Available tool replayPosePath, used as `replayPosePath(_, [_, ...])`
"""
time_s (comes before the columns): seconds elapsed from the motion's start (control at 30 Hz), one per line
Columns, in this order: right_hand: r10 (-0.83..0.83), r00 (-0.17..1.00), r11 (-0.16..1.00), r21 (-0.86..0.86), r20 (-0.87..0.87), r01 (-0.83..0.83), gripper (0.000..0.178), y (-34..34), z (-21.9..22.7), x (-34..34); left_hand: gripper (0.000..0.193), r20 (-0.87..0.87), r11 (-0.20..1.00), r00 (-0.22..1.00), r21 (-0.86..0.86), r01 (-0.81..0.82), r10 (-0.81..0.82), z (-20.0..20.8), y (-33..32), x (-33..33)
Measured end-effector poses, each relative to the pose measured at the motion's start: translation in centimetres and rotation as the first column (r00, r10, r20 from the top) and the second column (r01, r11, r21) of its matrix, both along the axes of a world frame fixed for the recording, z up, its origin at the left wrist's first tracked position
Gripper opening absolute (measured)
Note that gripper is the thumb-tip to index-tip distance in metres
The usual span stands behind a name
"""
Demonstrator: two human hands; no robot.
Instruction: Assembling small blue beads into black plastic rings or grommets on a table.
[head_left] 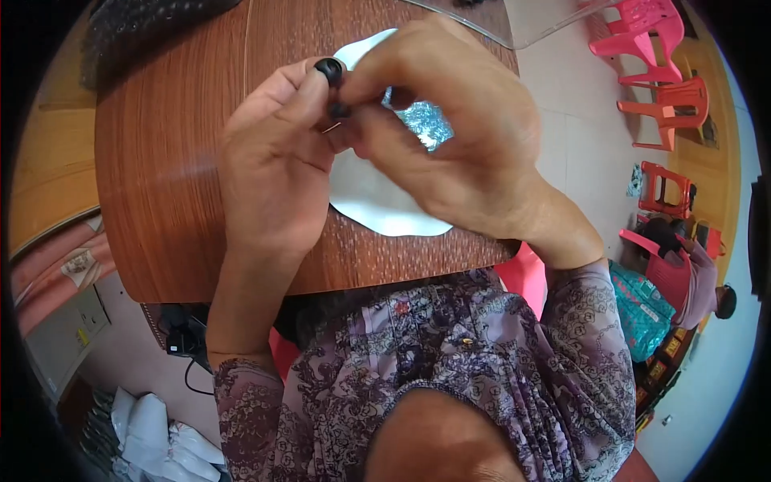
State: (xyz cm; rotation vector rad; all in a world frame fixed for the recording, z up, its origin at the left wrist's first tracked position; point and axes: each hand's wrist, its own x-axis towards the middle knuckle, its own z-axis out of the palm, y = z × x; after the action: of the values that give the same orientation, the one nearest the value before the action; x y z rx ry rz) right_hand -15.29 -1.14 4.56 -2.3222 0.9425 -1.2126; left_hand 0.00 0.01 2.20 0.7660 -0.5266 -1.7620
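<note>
My left hand (277, 157) is raised over the table, its thumb and fingers pinching a small round black piece (328, 71) with a glossy top. My right hand (466, 120) meets it from the right, fingertips bent together around a second small dark piece (338, 110). Whether the two pieces are joined is hidden by the fingers. Beneath the hands lies a white wavy-edged mat (389, 210), partly covered by my right hand. On it, a pile of shiny silver-blue bits (427, 124) shows through the gap in my right hand.
The brown wooden table (161, 185) has a dark plastic-wrapped bundle (152, 28) at its far left and a clear tray edge (554, 28) at the far right. Pink and red plastic chairs (646, 32) line the right side. Another person (695, 277) sits beyond a teal bag (642, 309).
</note>
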Motion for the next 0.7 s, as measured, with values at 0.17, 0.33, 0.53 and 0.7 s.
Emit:
replayPosePath(0.17, [0.023,0.993,0.999,-0.030,0.114,-0.020,0.018,0.0,0.5,0.3,0.022,-0.239,0.992,0.965,0.045,0.118,-0.104,-1.5,-0.4,1.9])
replayPosePath(0.33, [-0.007,0.972,0.970,0.234,-0.233,0.063,0.020,1.0,-1.4,-1.9,0.021,-0.279,0.993,0.954,0.016,0.120,-0.110,-2.0,-0.6,3.0])
replayPosePath(0.53, [-0.027,0.890,0.999,-0.039,-0.456,0.011,0.017,2.1,-4.0,-0.9,0.019,-0.140,0.990,0.984,-0.103,0.094,-0.108,-1.5,-0.4,2.5])
replayPosePath(0.7, [-0.024,0.828,0.984,-0.159,-0.560,-0.079,0.011,2.2,-4.3,-0.2,0.017,-0.063,0.992,0.991,-0.066,0.112,-0.116,-1.7,0.0,1.8])
